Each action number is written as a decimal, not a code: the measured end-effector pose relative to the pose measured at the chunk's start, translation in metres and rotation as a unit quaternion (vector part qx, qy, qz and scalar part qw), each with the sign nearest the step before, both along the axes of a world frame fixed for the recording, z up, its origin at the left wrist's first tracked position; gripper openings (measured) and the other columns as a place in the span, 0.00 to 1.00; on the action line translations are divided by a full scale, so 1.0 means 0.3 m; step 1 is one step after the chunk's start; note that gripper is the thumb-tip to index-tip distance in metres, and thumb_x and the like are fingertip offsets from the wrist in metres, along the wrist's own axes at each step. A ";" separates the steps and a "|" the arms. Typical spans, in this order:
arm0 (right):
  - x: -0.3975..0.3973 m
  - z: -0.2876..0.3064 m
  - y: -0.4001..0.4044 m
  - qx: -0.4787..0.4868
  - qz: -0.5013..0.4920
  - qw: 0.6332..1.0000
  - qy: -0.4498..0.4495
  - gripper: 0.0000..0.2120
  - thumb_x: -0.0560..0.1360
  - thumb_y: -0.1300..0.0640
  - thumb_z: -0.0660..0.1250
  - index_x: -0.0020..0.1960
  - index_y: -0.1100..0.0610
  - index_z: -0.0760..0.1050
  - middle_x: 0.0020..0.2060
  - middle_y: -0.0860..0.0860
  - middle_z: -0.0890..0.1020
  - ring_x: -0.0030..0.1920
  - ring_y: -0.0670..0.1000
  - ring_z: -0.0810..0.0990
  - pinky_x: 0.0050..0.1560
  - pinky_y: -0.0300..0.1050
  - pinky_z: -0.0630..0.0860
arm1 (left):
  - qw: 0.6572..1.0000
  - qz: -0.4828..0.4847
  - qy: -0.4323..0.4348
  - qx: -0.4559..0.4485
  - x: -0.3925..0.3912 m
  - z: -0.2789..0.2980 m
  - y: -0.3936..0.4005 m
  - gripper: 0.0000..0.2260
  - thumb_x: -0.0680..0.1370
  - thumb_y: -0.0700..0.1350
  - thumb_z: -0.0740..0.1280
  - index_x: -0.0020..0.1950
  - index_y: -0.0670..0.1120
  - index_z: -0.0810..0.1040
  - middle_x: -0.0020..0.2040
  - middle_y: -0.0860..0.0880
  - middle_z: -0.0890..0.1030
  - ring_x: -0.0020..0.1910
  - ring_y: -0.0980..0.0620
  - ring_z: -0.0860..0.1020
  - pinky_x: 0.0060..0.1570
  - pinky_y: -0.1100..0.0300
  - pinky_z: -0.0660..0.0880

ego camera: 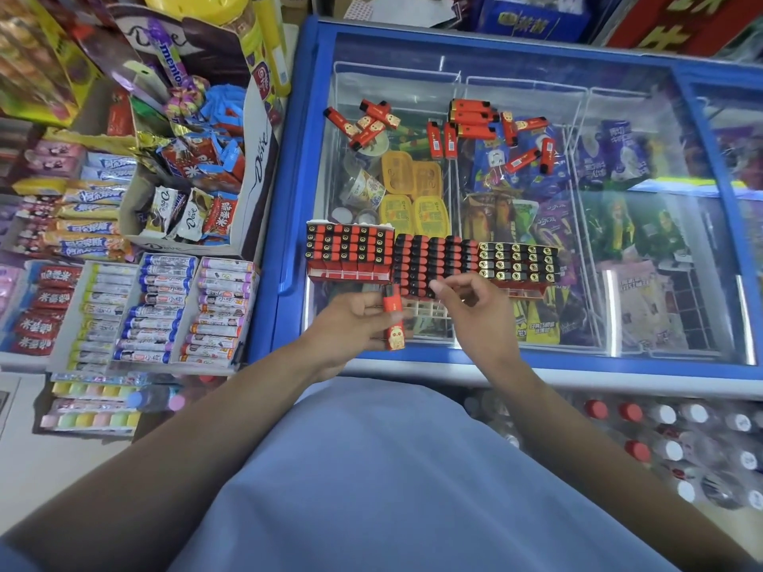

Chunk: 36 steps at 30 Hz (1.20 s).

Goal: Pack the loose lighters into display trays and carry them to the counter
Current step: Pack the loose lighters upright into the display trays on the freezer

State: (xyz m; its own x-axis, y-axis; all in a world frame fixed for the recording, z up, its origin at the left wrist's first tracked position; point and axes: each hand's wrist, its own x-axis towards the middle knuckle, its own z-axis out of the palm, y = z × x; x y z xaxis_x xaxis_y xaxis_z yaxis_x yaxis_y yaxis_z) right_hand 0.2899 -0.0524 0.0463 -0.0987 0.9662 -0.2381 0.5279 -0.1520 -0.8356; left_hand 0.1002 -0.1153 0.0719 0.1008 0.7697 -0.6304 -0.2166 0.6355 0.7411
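Note:
Three display trays of red and black lighters stand in a row on the freezer's glass lid: a left tray (349, 258), a middle tray (433, 262) and a right tray (518, 264). My left hand (351, 328) grips one red lighter (393, 324) upright, just in front of the middle tray. My right hand (475, 311) hovers beside it with fingers loosely curled, holding nothing. Several loose red lighters (470, 125) lie scattered on the glass farther back, in a left cluster (367, 125) and a right cluster.
The blue-framed freezer (289, 200) holds ice creams under glass. Left of it stand shelves of candy and a Dove chocolate box (198, 171). Bottled drinks (660, 439) sit below the freezer's front at the right.

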 end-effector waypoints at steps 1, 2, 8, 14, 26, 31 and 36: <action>0.001 0.017 -0.002 -0.016 0.036 0.999 0.024 0.08 0.77 0.43 0.72 0.51 0.46 0.83 0.40 0.46 0.84 0.37 0.45 0.80 0.37 0.38 0.75 | 0.999 -0.020 0.027 0.008 0.003 0.001 0.005 0.10 0.81 0.41 0.70 0.62 0.42 0.82 0.56 0.44 0.87 0.55 0.44 0.86 0.50 0.58 0.83; 0.000 0.032 -0.003 -0.036 0.078 0.996 0.036 0.07 0.77 0.43 0.72 0.52 0.44 0.83 0.41 0.46 0.84 0.37 0.46 0.80 0.37 0.38 0.75 | 0.998 -0.042 0.049 0.015 0.007 0.000 0.011 0.10 0.81 0.42 0.71 0.61 0.42 0.82 0.54 0.44 0.87 0.55 0.43 0.85 0.49 0.58 0.83; 0.069 0.045 0.025 -0.069 0.132 0.989 -0.005 0.06 0.77 0.49 0.74 0.44 0.48 0.80 0.36 0.48 0.85 0.35 0.48 0.81 0.38 0.44 0.77 | 0.964 -0.093 0.235 0.079 0.053 -0.021 0.041 0.11 0.78 0.48 0.75 0.59 0.47 0.85 0.52 0.52 0.87 0.51 0.51 0.85 0.55 0.55 0.83; 0.186 0.006 0.071 0.001 0.112 0.985 -0.128 0.08 0.76 0.53 0.76 0.51 0.49 0.78 0.37 0.41 0.81 0.34 0.38 0.79 0.37 0.33 0.74 | 0.759 -0.318 0.486 0.295 0.032 -0.074 0.065 0.30 0.82 0.52 0.69 0.82 0.50 0.63 0.83 0.53 0.59 0.82 0.52 0.54 0.81 0.51 0.52; 0.130 -0.134 0.046 0.201 0.113 0.943 -0.241 0.07 0.72 0.52 0.78 0.50 0.49 0.85 0.45 0.45 0.85 0.31 0.44 0.76 0.31 0.34 0.65 | 0.621 -0.488 0.563 0.243 0.059 -0.166 0.059 0.50 0.79 0.59 0.68 0.82 0.47 0.32 0.81 0.49 0.28 0.79 0.47 0.27 0.80 0.42 0.36; 0.123 -0.142 0.046 0.251 0.135 0.919 -0.271 0.10 0.73 0.53 0.79 0.54 0.47 0.86 0.42 0.45 0.85 0.37 0.49 0.82 0.28 0.37 0.71 | 0.620 -0.489 0.562 0.245 0.060 -0.176 0.054 0.50 0.79 0.58 0.67 0.82 0.46 0.30 0.80 0.48 0.25 0.78 0.46 0.25 0.79 0.41 0.35; 0.138 -0.140 0.031 0.302 0.158 0.902 -0.264 0.12 0.76 0.49 0.75 0.59 0.48 0.85 0.40 0.46 0.81 0.30 0.47 0.77 0.24 0.37 0.69 | 0.620 -0.492 0.560 0.245 0.059 -0.170 0.050 0.48 0.81 0.62 0.64 0.82 0.47 0.31 0.80 0.49 0.26 0.78 0.46 0.25 0.78 0.40 0.32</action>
